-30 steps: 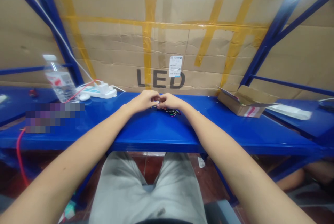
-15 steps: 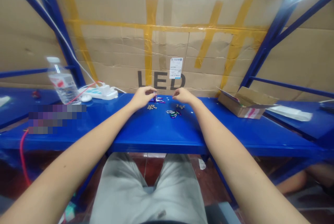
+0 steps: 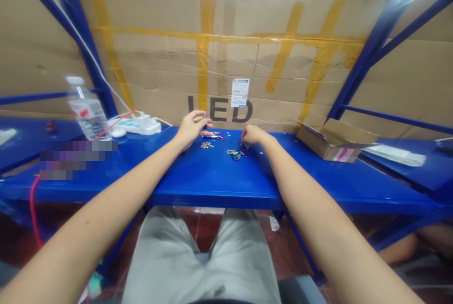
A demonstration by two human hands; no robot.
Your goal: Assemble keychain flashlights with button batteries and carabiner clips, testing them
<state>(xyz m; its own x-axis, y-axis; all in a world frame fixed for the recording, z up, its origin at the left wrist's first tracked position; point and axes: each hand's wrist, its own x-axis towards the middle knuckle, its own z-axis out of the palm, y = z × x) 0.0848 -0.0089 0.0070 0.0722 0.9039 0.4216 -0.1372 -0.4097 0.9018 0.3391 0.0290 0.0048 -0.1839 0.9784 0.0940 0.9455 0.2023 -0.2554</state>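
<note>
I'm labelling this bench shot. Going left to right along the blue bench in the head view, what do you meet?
Water bottle → power strip → left hand → small silver parts → coloured clips → right hand → open cardboard box.

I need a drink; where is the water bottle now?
The water bottle stands at the left of the blue table, beside the white power strip, left of the left hand.

Bench top (image 3: 212, 176) is bright glossy blue, same blue as the rack posts (image 3: 368, 54). Cardboard wall (image 3: 159, 68) is plain brown with yellow tape stripes and black letters. Little clips (image 3: 236, 154) come in purple, green and blue. Power strip (image 3: 136, 126) is white, its cable (image 3: 31, 200) red. Shorts (image 3: 198, 257) are light grey.
</note>
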